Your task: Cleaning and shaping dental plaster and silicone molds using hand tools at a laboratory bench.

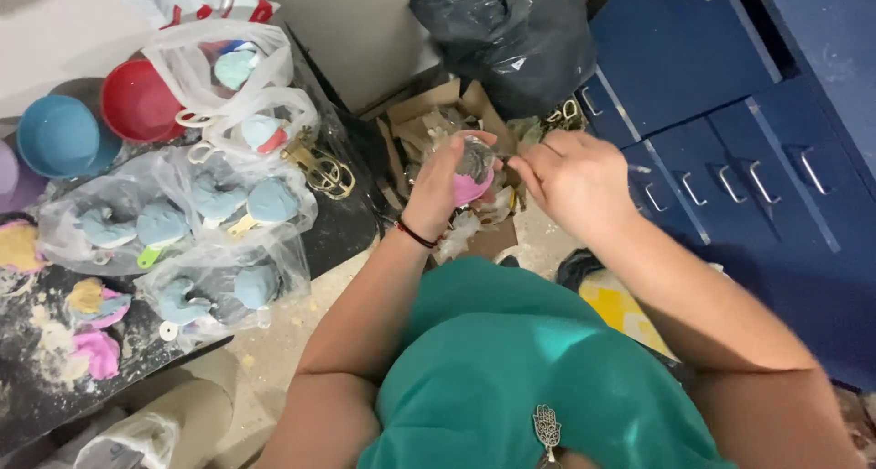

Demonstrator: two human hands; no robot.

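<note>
Above an open cardboard box (456, 104) on the floor, the left hand (444, 182) holds a small pink lump wrapped in clear plastic (474, 179) — fingers curled around it from the left, closed firmly enough to carry it. The right hand (573, 179) meets it from the other side, its fingers drawn together and pinching at the edge of the wrap near the top; how tight that pinch is cannot be told from this angle.

The risk, as I judge it, lies in the thin film: a hard tug by the right hand could tear it or pull the lump out of the left hand's grip, dropping it into the clutter of the box below. The lump looks soft, so squeezing too hard could also deform it.

On the dark tabletop (347, 223) to the left lie clear bags of pale blue moulded pieces (219, 204), with a red bowl (137, 102) and a blue bowl (59, 136) behind them.
</note>
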